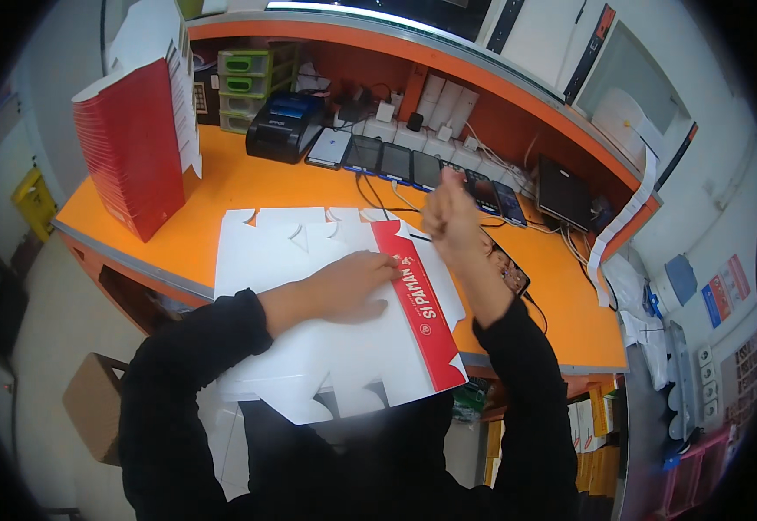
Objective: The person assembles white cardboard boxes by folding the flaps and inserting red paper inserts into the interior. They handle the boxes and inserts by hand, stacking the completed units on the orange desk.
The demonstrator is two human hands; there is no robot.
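A flat white die-cut carton blank, with notched flaps and a red printed panel, lies across the front of the orange desk and overhangs its near edge. My left hand rests on the blank with its fingers stretched out, the fingertips touching the red panel. Raised above the blank's far right corner is my right hand, its fingers curled closed; nothing shows in them. A phone with a lit screen lies on the desk just right of my right wrist, partly hidden by it.
At the far left stands a red and white folded carton. Behind are a black label printer, green-fronted drawers and a row of phones with charging cables. A black box-like device sits at the right, beside a hanging paper strip.
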